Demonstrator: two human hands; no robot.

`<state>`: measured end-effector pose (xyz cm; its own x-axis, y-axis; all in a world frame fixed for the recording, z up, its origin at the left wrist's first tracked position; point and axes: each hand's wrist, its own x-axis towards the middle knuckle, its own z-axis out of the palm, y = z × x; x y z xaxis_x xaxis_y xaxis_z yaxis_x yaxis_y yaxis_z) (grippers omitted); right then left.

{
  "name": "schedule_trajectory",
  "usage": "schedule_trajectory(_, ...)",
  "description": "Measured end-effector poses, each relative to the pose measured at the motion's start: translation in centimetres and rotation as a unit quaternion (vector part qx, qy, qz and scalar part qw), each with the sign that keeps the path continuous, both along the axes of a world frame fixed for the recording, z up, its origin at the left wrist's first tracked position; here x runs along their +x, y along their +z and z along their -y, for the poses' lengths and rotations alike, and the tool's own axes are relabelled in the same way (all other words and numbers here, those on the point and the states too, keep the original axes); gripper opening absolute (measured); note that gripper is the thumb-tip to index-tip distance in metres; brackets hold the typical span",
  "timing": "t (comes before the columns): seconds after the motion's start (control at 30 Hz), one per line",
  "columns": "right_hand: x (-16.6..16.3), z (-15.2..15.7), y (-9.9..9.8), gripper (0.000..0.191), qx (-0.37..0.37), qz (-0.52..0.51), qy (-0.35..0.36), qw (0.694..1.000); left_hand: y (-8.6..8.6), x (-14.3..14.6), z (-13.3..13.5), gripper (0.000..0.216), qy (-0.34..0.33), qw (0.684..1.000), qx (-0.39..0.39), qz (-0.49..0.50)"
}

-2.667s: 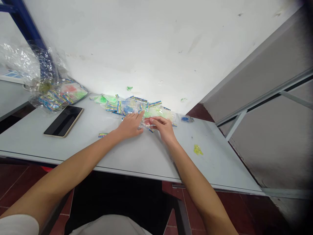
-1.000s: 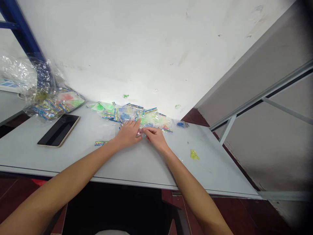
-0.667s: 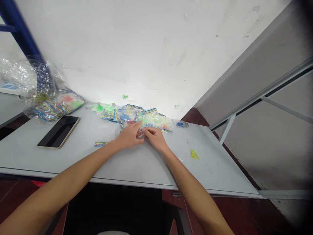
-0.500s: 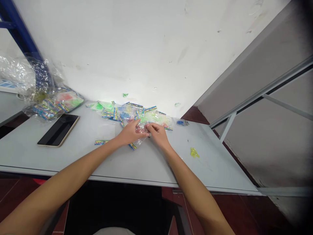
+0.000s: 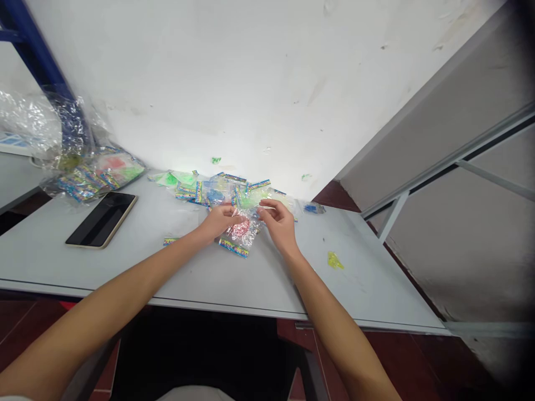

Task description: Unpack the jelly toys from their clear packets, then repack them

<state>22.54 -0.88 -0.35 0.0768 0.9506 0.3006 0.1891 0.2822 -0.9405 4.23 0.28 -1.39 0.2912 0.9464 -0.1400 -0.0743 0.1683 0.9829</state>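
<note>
A clear plastic packet (image 5: 247,238) with a red piece inside and a colourful printed strip along its lower edge is held just over the table. My left hand (image 5: 219,224) pinches its left side between thumb and fingers. At the packet's upper right edge, my right hand (image 5: 281,225) has its thumb and forefinger brought together on the film, the other fingers curled. Behind both hands lies a pile of similar packets (image 5: 215,194) with blue, green and yellowish pieces, partly hidden by the hands.
A phone (image 5: 101,220) lies at the left of the grey table (image 5: 209,284). Beyond it is a large clear bag (image 5: 100,170) of packets. At the right are a yellow piece (image 5: 334,260) and a small blue packet (image 5: 314,208). A white wall (image 5: 251,83) borders the back.
The packet with the red piece has turned and shows more plainly, its printed strip toward me. My left hand has closed on its side; my right hand has shifted slightly right.
</note>
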Motion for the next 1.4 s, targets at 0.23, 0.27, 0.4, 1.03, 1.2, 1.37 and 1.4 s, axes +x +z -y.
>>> schedule_trajectory(0.23,-0.1,-0.3,-0.2,0.042,-0.04,-0.047,0.053,0.997,0.7,0.0,0.2,0.038,0.025,0.991,-0.069,0.109)
schedule_trajectory(0.27,-0.2,-0.2,-0.2,0.037,-0.041,-0.046,0.062,0.996,0.7,-0.1,0.2,0.037,0.029,0.99,-0.077,0.115)
schedule_trajectory(0.4,-0.3,-0.2,-0.3,0.025,-0.03,-0.032,0.063,0.997,0.6,-0.1,-0.1,0.031,0.034,0.987,-0.093,0.125)
schedule_trajectory(1.03,0.0,0.1,-0.5,0.014,0.029,0.051,0.078,0.995,1.1,-0.3,0.3,0.048,0.047,0.988,-0.097,0.111)
schedule_trajectory(1.2,-0.1,0.2,-0.6,0.019,0.022,0.066,0.087,0.994,0.8,-0.5,0.2,0.038,0.053,0.989,-0.085,0.105)
schedule_trajectory(1.37,-0.5,0.5,-0.1,0.019,-0.026,-0.007,0.078,0.997,0.7,-0.4,0.3,0.035,0.044,0.991,-0.064,0.107)
schedule_trajectory(1.4,-0.5,0.6,0.0,0.021,-0.04,-0.017,0.074,0.996,0.7,-0.4,0.3,0.035,0.043,0.991,-0.063,0.108)
